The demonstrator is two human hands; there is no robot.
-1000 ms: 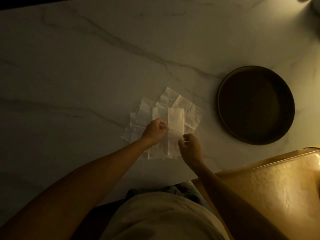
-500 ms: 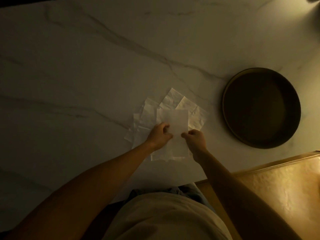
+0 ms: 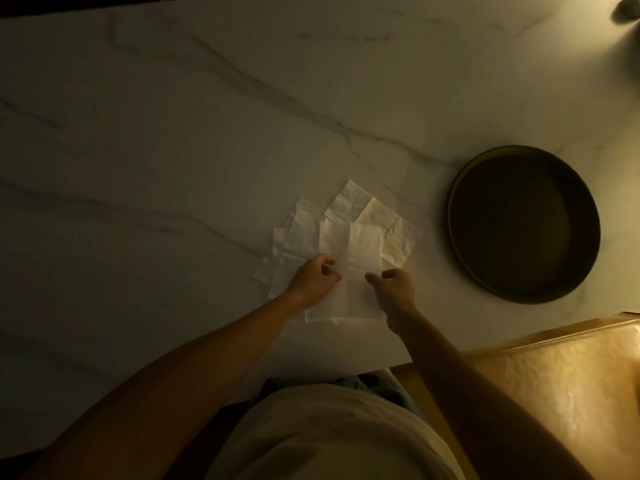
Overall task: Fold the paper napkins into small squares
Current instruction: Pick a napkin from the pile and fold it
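Note:
Several white paper napkins [image 3: 349, 206] lie fanned in a loose pile on the marble table [image 3: 173, 133]. On top of the pile lies a long napkin [image 3: 362, 251], folded lengthwise into a strip. My left hand [image 3: 317, 278] pinches its left edge near the middle. My right hand [image 3: 394, 287] pinches the right edge at about the same height. The strip's lower part runs between my wrists toward the table's near edge.
A dark round tray [image 3: 523, 223] with a brass-coloured rim sits to the right of the pile. A yellowish chair seat [image 3: 571, 382] stands at the lower right beside the table's near edge. A dark object [image 3: 627, 10] is at the far right corner.
The top napkin, a wider sheet half a second ago, is now a narrower strip again. My right hand has shifted slightly right and down along its edge.

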